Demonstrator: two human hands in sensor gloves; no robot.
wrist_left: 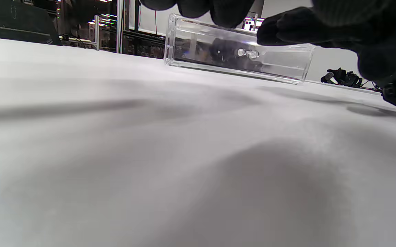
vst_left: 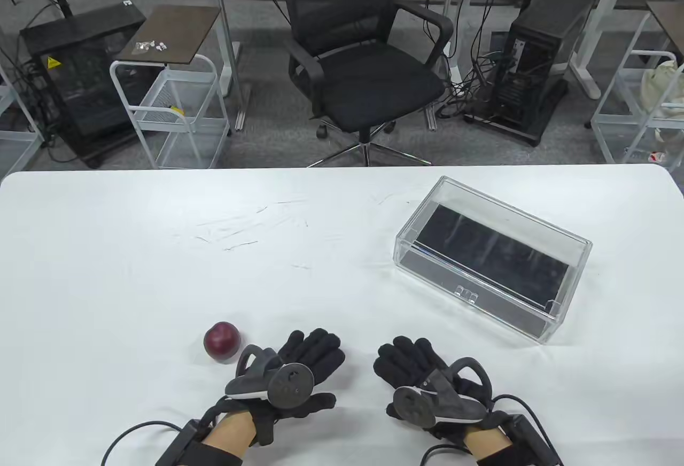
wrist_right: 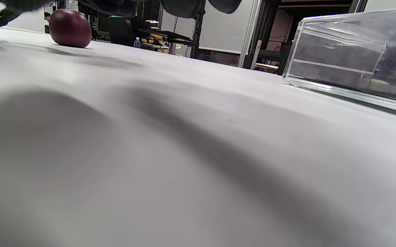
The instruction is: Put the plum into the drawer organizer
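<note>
From the table view, the task looks unstarted. The plum (vst_left: 222, 342) sits on the white table (vst_left: 133, 252), just beside the left hand (vst_left: 291, 375) on its outer side, apparently not touching it. The clear acrylic drawer organizer (vst_left: 494, 260) stands well apart, to the far right, and its drawer seems pushed in, with the small knob (vst_left: 466, 292) on the front facing the person. The right hand (vst_left: 422, 380) lies palm down near the table's front edge. Both hands rest with fingers loosely extended, holding nothing. What is left, as I judge it: open the drawer, pick up the plum, carry it across, put it in. The trackers cover much of each hand's back, so finger contact with the table is hard to confirm.

In the left wrist view, the organizer (wrist_left: 239, 51) shows side-on with its knob (wrist_left: 247, 53); dark fingertips (wrist_left: 280, 31) hang in front of it, empty. The plum is out of frame.

In the right wrist view, the plum (wrist_right: 70, 28) stands far left on the cloth, and the organizer (wrist_right: 352, 58) is cut off at the right edge. Only 1 blurred strip of glove (wrist_right: 184, 7) shows at the top, so this view says little of the hand.
</note>
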